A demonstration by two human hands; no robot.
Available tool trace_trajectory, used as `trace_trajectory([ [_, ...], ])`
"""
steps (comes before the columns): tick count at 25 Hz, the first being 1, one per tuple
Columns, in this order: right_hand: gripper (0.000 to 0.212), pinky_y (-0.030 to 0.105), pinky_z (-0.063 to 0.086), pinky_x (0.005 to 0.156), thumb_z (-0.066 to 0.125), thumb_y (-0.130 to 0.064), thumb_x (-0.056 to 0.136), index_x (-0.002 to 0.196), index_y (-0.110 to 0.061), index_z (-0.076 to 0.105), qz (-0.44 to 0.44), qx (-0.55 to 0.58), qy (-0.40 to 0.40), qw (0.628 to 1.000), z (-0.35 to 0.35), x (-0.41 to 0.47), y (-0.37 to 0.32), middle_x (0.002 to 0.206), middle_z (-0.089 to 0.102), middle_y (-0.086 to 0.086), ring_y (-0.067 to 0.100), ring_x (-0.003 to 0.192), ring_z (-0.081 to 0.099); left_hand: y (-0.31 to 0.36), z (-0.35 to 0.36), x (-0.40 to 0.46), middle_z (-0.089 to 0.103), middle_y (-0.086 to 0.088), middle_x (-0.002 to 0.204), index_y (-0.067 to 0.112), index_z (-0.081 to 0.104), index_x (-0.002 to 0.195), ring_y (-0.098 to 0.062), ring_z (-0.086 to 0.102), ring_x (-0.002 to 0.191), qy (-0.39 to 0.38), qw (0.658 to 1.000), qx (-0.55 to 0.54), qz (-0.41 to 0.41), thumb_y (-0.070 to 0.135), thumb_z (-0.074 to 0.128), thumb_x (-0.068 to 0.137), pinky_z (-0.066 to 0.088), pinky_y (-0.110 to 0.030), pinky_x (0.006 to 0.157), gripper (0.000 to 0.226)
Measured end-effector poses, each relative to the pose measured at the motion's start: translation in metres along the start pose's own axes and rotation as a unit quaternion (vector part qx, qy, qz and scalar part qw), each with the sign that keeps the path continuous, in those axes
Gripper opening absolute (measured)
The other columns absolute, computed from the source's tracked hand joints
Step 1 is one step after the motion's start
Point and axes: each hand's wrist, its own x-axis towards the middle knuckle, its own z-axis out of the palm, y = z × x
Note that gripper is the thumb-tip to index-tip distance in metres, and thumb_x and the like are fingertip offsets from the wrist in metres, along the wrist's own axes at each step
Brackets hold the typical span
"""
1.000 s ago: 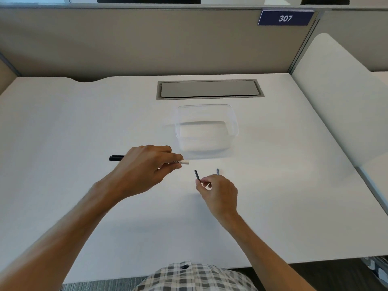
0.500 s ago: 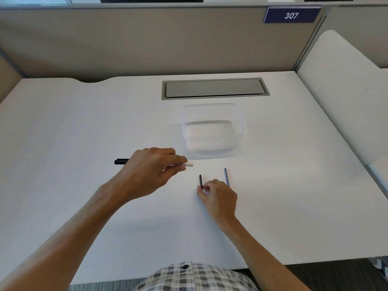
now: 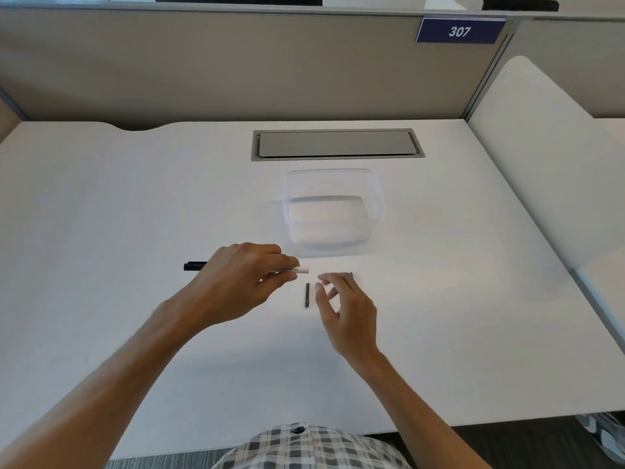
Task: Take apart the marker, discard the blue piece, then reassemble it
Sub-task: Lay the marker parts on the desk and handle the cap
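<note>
White marker body (image 3: 294, 269), black-capped at its left end, lies level above the desk (image 3: 101, 214), pinched between the curled fingers and thumb of the left hand (image 3: 236, 282). Just right of it, the right hand (image 3: 345, 309) hovers with fingers loosely spread, holding nothing, beside a short dark piece (image 3: 307, 295) lying on the desk; a blue piece (image 3: 351, 275) peeks out past its fingertips, near the clear container (image 3: 378, 204)

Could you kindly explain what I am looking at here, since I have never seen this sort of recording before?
No machine here: a person wears a camera on the head, looking down at their own two hands over a white desk. The left hand grips a whiteboard marker body with a black end. The right hand hovers with loose fingers, holding nothing. A short dark rod lies on the desk between the hands; another thin piece peeks out behind the right fingers. A clear plastic tub stands beyond.
</note>
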Motion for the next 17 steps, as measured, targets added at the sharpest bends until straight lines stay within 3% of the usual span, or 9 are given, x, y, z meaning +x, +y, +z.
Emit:
trace_trajectory([
  [2,0.027,0.023,0.049,0.057,0.048,-0.034,0.096,0.114,-0.022,0.064,-0.03,0.068,0.009,0.997,-0.019,0.002,-0.012,0.102,0.067,-0.014,0.002,0.079,0.064,0.004,0.005,0.004,0.05,0.017,0.069,0.032,0.068,0.104,-0.01,0.047,0.06,-0.005,1.0,-0.007,-0.001,0.045,0.043,0.092,0.035,-0.026,0.048,0.031],
  [4,0.027,0.024,0.05,0.061,0.055,-0.03,0.094,0.117,-0.019,0.064,-0.081,0.088,0.004,0.993,-0.036,0.005,-0.019,0.104,0.068,-0.012,0.002,0.081,0.064,0.009,0.01,0.01,0.047,0.017,0.067,0.03,0.068,0.1,-0.007,0.047,0.06,-0.011,1.0,-0.015,-0.006,0.045,0.042,0.092,0.035,-0.025,0.049,0.031],
  [10,0.016,0.026,0.055,0.065,0.068,-0.02,0.093,0.106,-0.013,0.072,-0.215,-0.004,0.011,0.977,-0.064,0.02,-0.003,0.1,0.074,-0.004,0.011,0.085,0.069,0.024,0.021,0.022,0.048,0.015,0.066,0.026,0.069,0.093,-0.004,0.048,0.059,-0.036,0.998,-0.042,-0.009,0.037,0.048,0.086,0.04,-0.028,0.054,0.025],
  [17,0.016,0.028,0.054,0.067,0.063,-0.025,0.096,0.103,-0.016,0.073,-0.217,-0.041,-0.007,0.975,-0.092,0.04,0.028,0.1,0.073,-0.006,0.012,0.089,0.068,0.029,0.026,0.028,0.057,0.015,0.076,0.031,0.067,0.105,-0.012,0.051,0.067,-0.036,0.999,-0.019,-0.035,0.032,0.052,0.097,0.043,-0.032,0.06,0.017],
])
